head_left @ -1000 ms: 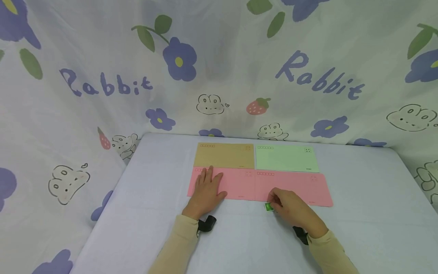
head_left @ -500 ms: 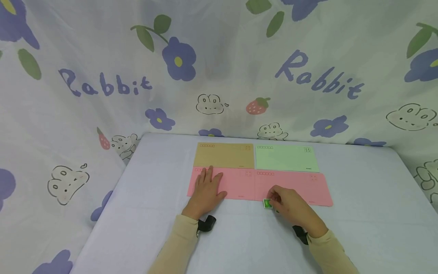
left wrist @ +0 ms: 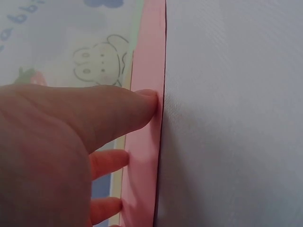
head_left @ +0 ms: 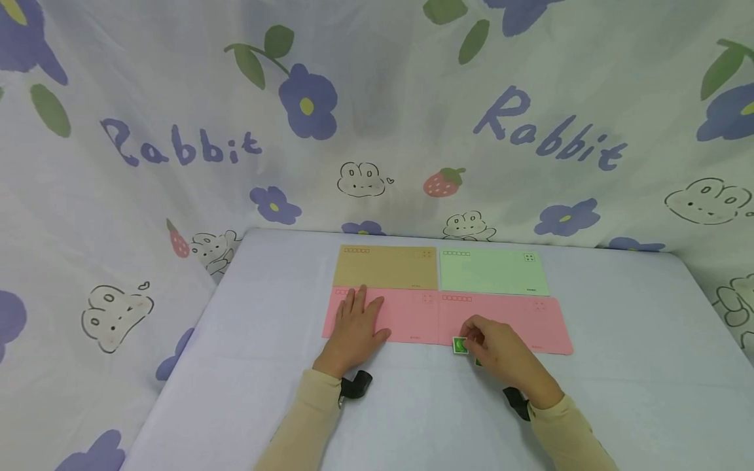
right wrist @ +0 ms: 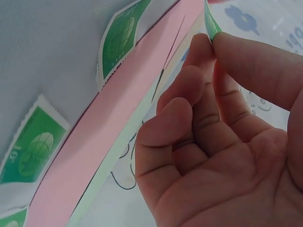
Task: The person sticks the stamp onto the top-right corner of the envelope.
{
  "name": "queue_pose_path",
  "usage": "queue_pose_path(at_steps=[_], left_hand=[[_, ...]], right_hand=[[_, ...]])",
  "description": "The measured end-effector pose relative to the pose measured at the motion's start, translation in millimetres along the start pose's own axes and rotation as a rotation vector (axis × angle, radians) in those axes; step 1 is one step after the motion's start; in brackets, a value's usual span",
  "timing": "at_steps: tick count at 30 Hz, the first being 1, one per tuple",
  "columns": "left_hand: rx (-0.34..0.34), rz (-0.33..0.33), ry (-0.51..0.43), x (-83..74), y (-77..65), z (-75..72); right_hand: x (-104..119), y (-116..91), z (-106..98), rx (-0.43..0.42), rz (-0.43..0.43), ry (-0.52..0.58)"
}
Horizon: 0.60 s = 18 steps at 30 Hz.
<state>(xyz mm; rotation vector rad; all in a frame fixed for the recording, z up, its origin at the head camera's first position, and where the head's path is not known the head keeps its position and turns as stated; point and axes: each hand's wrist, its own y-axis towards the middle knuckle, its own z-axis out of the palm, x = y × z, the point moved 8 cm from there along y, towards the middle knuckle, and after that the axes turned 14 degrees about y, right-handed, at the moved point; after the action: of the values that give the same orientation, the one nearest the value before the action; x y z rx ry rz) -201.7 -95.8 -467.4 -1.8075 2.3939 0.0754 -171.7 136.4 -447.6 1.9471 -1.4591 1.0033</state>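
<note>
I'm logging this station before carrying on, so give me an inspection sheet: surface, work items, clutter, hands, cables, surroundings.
Surface: white cloth, light creases.
Work items: brown envelope and green envelope in the far row; left pink envelope and right pink envelope in the near row; three loose stamps along the right pink envelope's near edge, one cut off by the right wrist view's frame.
Clutter: nothing seen.
Left hand: fingers spread, resting on the left pink envelope.
Right hand: pinching a green stamp by the right pink envelope's near edge.
Cables: nothing seen.
Surroundings: pale backdrop printed with flowers, rabbits and "Rabbit" lettering.
</note>
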Motion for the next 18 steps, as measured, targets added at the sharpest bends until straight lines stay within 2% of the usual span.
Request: queue_pose_path(at_steps=[18], left_hand=[[-0.018, -0.02, -0.031, -0.1, 0.1, -1.6]], right_hand=[[1.6, 1.8, -1.3, -0.047, -0.022, 0.012]])
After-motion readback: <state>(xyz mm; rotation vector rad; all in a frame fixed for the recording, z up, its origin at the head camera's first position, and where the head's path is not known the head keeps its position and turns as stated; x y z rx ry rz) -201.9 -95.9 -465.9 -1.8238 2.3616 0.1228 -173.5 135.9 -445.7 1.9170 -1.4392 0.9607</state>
